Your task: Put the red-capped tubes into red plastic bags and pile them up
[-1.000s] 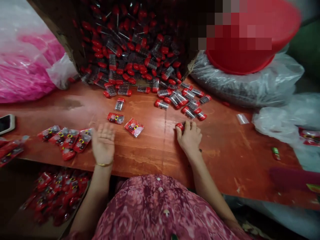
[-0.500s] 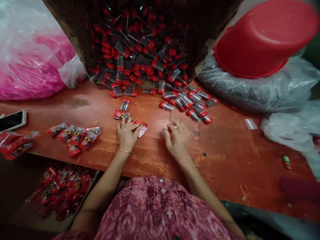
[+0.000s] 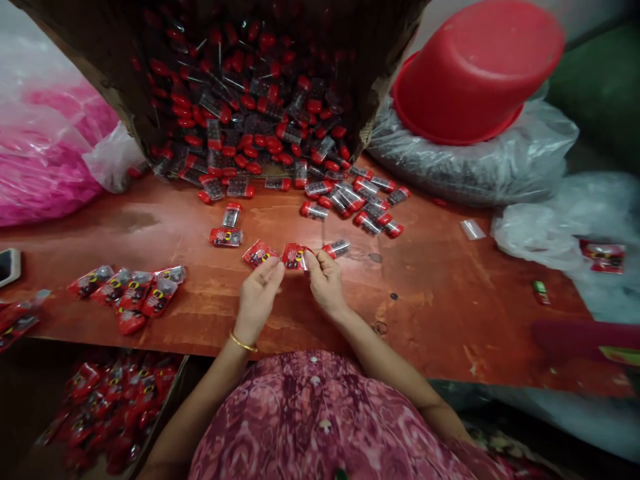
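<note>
A small red printed packet (image 3: 294, 256) is stretched between my two hands above the table. My right hand (image 3: 326, 281) pinches its right end with thumb and fingers. At the packet's left edge, the fingers of my left hand (image 3: 257, 293) are closed in a pinch. Another red printed packet (image 3: 258, 253) lies just beyond the left fingertips. Past my right hand rests a clear container with a red end (image 3: 337, 249). Farther up are a similar red-ended container (image 3: 231, 215) and a flat red packet (image 3: 225, 237) touching it.
A large open carton (image 3: 120, 100) spills red-ended containers (image 3: 350, 199) onto the table (image 3: 310, 320). Several filled red packets (image 3: 135, 290) are grouped at left, above a box of more packets (image 3: 110, 407). A red bucket (image 3: 480, 73) stands upside down on a bulky plastic bag (image 3: 465, 167).
My hands have come together, the right moving left from beside the container. A red packet is now raised between them. The view has shifted, moving the scene left.
</note>
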Available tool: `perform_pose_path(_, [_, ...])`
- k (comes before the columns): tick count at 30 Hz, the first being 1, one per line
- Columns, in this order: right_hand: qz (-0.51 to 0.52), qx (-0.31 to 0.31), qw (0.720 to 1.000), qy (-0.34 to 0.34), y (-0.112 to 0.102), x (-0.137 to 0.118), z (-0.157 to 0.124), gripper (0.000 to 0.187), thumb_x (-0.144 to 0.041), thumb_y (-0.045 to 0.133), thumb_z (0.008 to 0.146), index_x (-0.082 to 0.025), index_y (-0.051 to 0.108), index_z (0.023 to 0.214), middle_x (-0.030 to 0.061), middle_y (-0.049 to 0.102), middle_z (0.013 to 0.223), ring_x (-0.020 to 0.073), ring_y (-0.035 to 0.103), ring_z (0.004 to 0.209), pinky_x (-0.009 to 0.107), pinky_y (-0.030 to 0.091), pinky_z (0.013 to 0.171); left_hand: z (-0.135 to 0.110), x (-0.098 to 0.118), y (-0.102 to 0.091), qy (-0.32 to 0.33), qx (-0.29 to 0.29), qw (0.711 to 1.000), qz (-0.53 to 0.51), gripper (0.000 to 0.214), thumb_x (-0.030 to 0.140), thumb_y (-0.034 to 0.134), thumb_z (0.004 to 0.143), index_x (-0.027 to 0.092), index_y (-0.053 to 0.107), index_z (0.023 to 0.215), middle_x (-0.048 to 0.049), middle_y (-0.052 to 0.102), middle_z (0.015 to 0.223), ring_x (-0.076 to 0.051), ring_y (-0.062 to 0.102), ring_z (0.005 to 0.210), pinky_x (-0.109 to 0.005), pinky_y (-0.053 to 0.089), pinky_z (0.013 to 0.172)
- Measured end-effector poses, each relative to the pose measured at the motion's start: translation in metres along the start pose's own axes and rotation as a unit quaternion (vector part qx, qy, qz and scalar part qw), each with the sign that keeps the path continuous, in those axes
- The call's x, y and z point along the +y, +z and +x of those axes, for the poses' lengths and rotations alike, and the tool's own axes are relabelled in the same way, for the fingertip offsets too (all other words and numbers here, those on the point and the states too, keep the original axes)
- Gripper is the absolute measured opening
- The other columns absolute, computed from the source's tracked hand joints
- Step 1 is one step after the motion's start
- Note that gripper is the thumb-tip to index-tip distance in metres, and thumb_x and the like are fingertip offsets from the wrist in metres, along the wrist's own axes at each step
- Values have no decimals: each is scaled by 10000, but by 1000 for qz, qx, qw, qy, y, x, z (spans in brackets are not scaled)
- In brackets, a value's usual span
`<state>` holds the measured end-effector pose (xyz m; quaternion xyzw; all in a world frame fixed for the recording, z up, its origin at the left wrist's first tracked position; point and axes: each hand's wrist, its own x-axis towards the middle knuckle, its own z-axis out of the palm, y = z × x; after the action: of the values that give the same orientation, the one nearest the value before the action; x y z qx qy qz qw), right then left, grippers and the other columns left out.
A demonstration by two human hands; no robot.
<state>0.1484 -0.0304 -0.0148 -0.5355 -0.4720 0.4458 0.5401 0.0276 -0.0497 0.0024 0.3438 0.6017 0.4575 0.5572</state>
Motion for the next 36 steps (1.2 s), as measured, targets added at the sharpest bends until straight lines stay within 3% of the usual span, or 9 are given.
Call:
perform_pose_path(3, [-45,5,998,-37,-1,3,-8,264,-386,443,842,-200,503,666,-23,481,593,115,435,570,240,369,562,-4,-1,6,-113,-73,984,-117,450,531,707,607,143,658,828,-80,701,826,-156,643,696,-216,479,520])
perform_pose_path(11, [-103,-81,987,-91,-7,11,-15,263,-329,374,902,-194,552,763,5,558,676,134,512,632,256,423,616,5,0,13,-60,-3,978,-201,352,370,820,486,119,641,656,6,668,630,-86,593,595,-203,458,631])
perform_pose_path(13, [-195,-117,961,-161,-30,10,-4,272,-283,335,909,-186,581,847,48,624,819,168,559,780,307,444,744,9,2,11,-79,-5,975,-206,356,368,824,480,122,638,657,10,671,626,-81,590,576,-198,452,612])
perform_pose_path(16, [-386,-130,881,-240,-74,15,23,303,-239,461,819,-138,564,1085,142,596,1142,270,497,1083,445,367,939,12,6,6,-132,-20,965,-225,359,357,832,471,138,630,672,17,679,636,-76,602,569,-182,449,576])
perform_pose_path(20, [-491,-160,828,-218,-113,31,50,321,-217,469,824,-147,575,1119,139,611,1163,287,504,1097,474,366,939,15,10,6,-171,-44,951,-254,371,355,834,471,154,623,701,20,685,648,-85,618,581,-185,470,567])
perform_pose_path(24, [-402,-143,884,-191,-109,36,33,266,-323,460,855,-164,617,999,125,666,993,262,582,925,425,437,828,13,11,8,-177,-54,946,-267,326,335,815,528,156,616,714,23,681,648,-80,615,578,-186,479,572])
perform_pose_path(28, [-172,-137,974,-52,-94,19,-10,242,-349,440,845,-185,611,893,20,608,665,153,531,561,275,429,540,10,10,7,-159,-47,952,-256,347,351,820,512,153,619,714,25,678,649,-75,614,584,-174,469,577])
perform_pose_path(31, [-64,-163,984,33,-85,-1,-28,198,-332,492,776,-180,618,793,-16,534,565,119,462,484,235,360,471,8,10,9,-144,-55,961,-231,377,380,826,482,147,630,706,14,682,669,-80,614,599,-177,461,588])
perform_pose_path(36, [-42,-218,973,68,-74,-24,-23,155,-290,526,679,-163,614,692,-22,521,551,99,430,485,220,325,473,4,8,13,-95,-57,975,-191,359,380,828,466,129,638,638,19,657,641,-75,579,597,-195,448,619])
